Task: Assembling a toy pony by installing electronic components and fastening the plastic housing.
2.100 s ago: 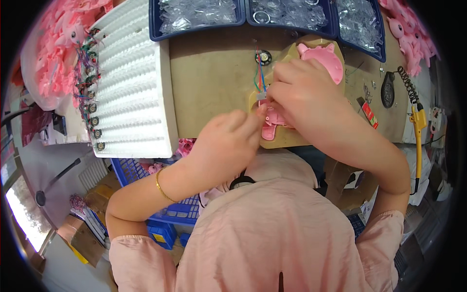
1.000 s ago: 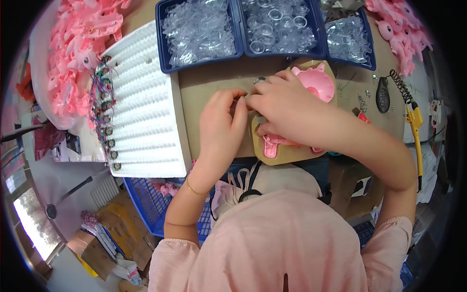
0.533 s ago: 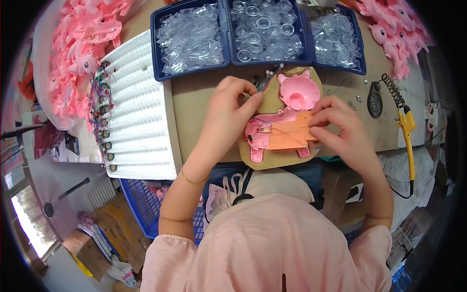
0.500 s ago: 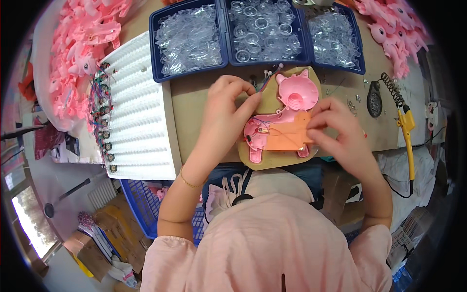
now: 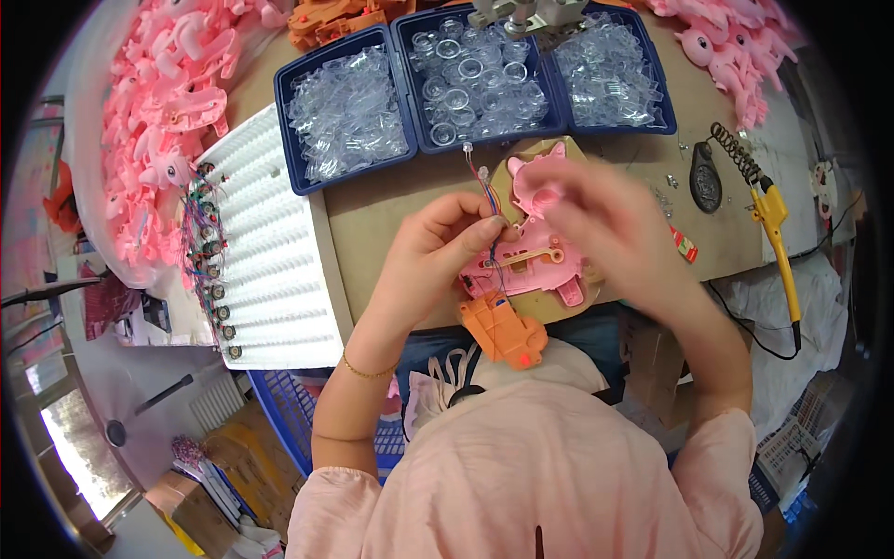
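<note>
My left hand (image 5: 433, 250) pinches a thin bundle of coloured wires (image 5: 491, 194) between thumb and fingertips. Small clear bulbs (image 5: 468, 149) tip the upper ends of the wires. Beneath lies a pink animal-shaped half shell (image 5: 559, 271), hollow side up, on a tan board (image 5: 589, 296). A pale slotted strip (image 5: 535, 256) crosses the inside of its body. At the near edge an orange plastic case (image 5: 504, 328) hangs toward me, below the shell. Over the shell's head and right side, my right hand (image 5: 619, 228) is smeared by motion, so its fingers cannot be read.
Blue bins (image 5: 417, 149) of clear plastic parts stand at the back. On the left lies a white ribbed tray (image 5: 279, 270) beside wired round parts (image 5: 220, 293) and heaped pink shells (image 5: 177, 84). To the right are a yellow-handled soldering iron (image 5: 773, 219) and its coiled holder (image 5: 733, 149).
The orange case has left the shell's body and now hangs at the near edge, uncovering the pale strip. My right hand has moved up over the shell; my left still pinches the wires.
</note>
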A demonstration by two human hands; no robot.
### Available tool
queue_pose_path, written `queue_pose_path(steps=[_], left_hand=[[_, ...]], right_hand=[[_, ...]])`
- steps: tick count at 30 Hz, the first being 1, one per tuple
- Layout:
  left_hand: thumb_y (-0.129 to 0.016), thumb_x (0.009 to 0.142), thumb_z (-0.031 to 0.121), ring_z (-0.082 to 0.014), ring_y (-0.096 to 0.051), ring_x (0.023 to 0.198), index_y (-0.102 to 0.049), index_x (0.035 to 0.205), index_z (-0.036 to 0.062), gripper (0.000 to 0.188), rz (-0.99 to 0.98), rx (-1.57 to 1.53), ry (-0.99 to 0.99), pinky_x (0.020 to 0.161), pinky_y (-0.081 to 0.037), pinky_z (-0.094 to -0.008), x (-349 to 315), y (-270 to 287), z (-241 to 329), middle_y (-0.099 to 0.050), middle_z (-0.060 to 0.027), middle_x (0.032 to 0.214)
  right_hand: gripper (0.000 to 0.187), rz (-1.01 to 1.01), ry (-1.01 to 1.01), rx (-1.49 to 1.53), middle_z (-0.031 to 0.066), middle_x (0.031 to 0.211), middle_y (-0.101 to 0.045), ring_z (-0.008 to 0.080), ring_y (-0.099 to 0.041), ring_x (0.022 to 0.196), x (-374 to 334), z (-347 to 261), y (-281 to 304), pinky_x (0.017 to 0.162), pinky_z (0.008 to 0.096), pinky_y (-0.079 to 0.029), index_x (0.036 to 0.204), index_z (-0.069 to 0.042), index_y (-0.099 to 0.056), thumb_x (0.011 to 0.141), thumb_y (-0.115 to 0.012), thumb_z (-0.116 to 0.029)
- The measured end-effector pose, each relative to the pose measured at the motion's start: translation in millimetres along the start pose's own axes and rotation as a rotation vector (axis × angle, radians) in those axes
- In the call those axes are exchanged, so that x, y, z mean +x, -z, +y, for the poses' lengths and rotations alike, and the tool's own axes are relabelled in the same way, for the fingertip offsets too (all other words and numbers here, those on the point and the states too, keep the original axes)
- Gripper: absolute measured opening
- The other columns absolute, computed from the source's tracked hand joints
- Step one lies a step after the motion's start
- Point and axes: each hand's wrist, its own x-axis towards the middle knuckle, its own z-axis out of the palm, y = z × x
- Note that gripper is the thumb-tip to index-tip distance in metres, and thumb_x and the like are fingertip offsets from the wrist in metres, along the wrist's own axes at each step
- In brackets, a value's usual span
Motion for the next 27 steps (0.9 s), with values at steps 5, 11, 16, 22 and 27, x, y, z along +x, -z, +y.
queue_pose_path(steps=[5, 11, 16, 22, 27], left_hand=[[-0.059, 0.089, 0.013, -0.0058, -0.056, 0.083, -0.060, 0.099, -0.0003, 0.017, 0.020, 0.136, -0.048, 0.072, -0.045, -0.0211, 3, -2, 1, -0.063, -0.0017, 0.089], [-0.063, 0.087, 0.018, -0.0055, -0.055, 0.078, -0.063, 0.101, -0.0011, 0.023, 0.133, 0.191, -0.031, 0.069, -0.044, -0.0201, 2, -2, 2, -0.063, -0.0004, 0.087], [-0.054, 0.093, 0.016, -0.0125, -0.062, 0.087, -0.062, 0.099, -0.0044, 0.023, 0.290, 0.026, -0.029, 0.079, -0.048, -0.0251, -2, 3, -11, -0.065, -0.0074, 0.094], [-0.064, 0.083, 0.007, -0.0134, -0.060, 0.090, -0.063, 0.101, -0.0016, 0.020, 0.022, 0.600, -0.305, 0.080, -0.048, -0.0258, 4, -15, -1, -0.063, -0.0063, 0.092], [-0.066, 0.081, 0.008, -0.0088, -0.056, 0.081, -0.066, 0.095, 0.0002, 0.016, 0.034, 0.856, -0.454, 0.069, -0.044, -0.0227, 16, -13, 5, -0.063, -0.0014, 0.095]], right_hand=[[0.011, -0.162, 0.099, 0.002, 0.0044, 0.081, -0.061, 0.0125, -0.059, 0.073, 43, -5, -5, 0.065, 0.0257, -0.048, 0.092, 0.001, -0.064, 0.083, -0.060, -0.003], [0.009, 0.061, 0.536, -0.546, 0.0074, 0.079, -0.060, 0.0166, -0.059, 0.070, 18, 17, -4, 0.061, 0.0268, -0.046, 0.085, 0.000, -0.059, 0.077, -0.063, 0.002], [0.011, 0.031, 0.108, -0.247, 0.0068, 0.080, -0.061, 0.0145, -0.059, 0.071, -49, 30, 3, 0.061, 0.0259, -0.046, 0.085, 0.001, -0.058, 0.076, -0.065, 0.003], [0.011, 0.083, -0.252, 0.262, 0.0055, 0.082, -0.062, 0.0094, -0.059, 0.070, -32, 26, 3, 0.063, 0.0203, -0.048, 0.091, 0.003, -0.059, 0.080, -0.059, 0.003], [0.010, 0.056, -0.255, 0.499, 0.0054, 0.079, -0.061, 0.0089, -0.058, 0.067, -12, 28, 1, 0.062, 0.0209, -0.049, 0.092, 0.003, -0.058, 0.082, -0.058, -0.001]])
